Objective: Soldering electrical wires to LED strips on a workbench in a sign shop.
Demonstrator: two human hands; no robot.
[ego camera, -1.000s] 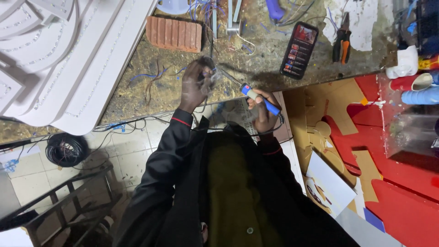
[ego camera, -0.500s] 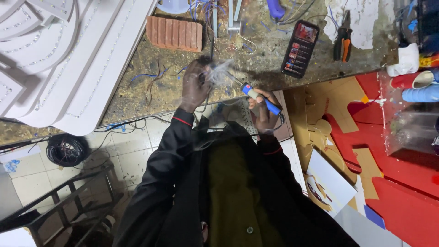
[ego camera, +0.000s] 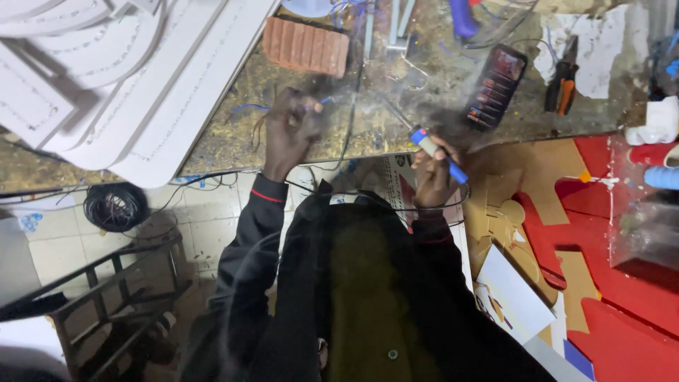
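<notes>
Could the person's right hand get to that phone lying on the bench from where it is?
Probably yes. The phone lies just above the right hand, with only bare bench and thin smoke between. But that hand is holding a blue-handled soldering iron, so it would likely have to set it down first.

I can't tell what my left hand (ego camera: 288,131) pinches; it is blurred and veiled by smoke (ego camera: 368,99). The iron (ego camera: 437,154) tip is lost in that haze too. The pale bottle (ego camera: 665,177) and white panels (ego camera: 127,78) run off the frame edges.
</notes>
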